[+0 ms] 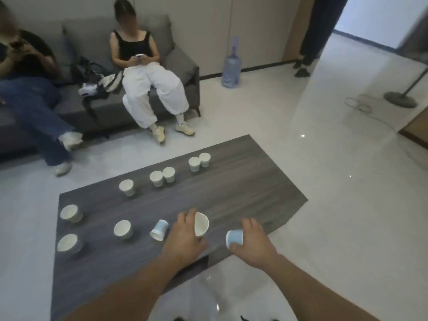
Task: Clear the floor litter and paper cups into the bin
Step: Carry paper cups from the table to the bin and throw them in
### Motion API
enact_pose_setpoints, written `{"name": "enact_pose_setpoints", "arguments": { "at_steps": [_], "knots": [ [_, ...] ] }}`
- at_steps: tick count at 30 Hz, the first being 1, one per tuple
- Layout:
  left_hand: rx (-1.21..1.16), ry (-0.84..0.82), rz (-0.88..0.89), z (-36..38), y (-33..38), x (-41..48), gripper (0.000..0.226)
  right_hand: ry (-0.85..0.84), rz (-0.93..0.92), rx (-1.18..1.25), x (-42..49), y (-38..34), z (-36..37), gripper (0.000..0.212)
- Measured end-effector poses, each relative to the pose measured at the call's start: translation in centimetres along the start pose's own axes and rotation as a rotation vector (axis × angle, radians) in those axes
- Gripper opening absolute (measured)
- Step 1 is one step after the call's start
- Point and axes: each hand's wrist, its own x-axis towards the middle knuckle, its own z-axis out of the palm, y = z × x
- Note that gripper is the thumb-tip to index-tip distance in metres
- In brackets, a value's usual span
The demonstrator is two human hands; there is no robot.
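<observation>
Several white and pale blue paper cups stand on a low dark wood table (243, 181). My left hand (185, 237) grips one paper cup (201, 224), tilted so its open mouth faces me. My right hand (253, 242) holds a second, pale blue cup (235, 237) on its side near the table's front edge. Another cup (159, 229) lies tipped over just left of my left hand. Upright cups stand in pairs further back (162, 177) (199, 162) and singly at the left (70, 213). No bin is in view.
Two people sit on a grey sofa (180, 63) behind the table, their feet near its far edge. A water jug (231, 69) stands by the wall. A third person stands at the doorway (308, 54). A stand base (400, 99) and cable lie at the right.
</observation>
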Motion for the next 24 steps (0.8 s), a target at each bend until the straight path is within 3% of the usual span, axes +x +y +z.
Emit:
{"name": "enact_pose_setpoints", "arguments": {
  "at_steps": [4, 13, 17, 24],
  "knots": [
    [0.060, -0.092, 0.165, 4.8, 9.4, 1.6, 0.081, 0.120, 0.133, 0.065, -4.8, 9.0, -4.2, 0.055],
    [0.126, -0.300, 0.471, 20.6, 32.1, 0.3, 0.080, 0.369, 0.388, 0.092, -17.7, 31.1, -13.3, 0.076],
    [0.174, -0.384, 0.599, 26.5, 39.5, -0.8, 0.081, 0.454, 0.555, 0.155, -22.8, 37.9, -15.1, 0.082],
    [0.229, -0.563, 0.833, 36.0, 50.9, 0.5, 0.083, 0.593, 0.766, 0.198, -27.8, 46.7, -17.2, 0.072]
  ]
}}
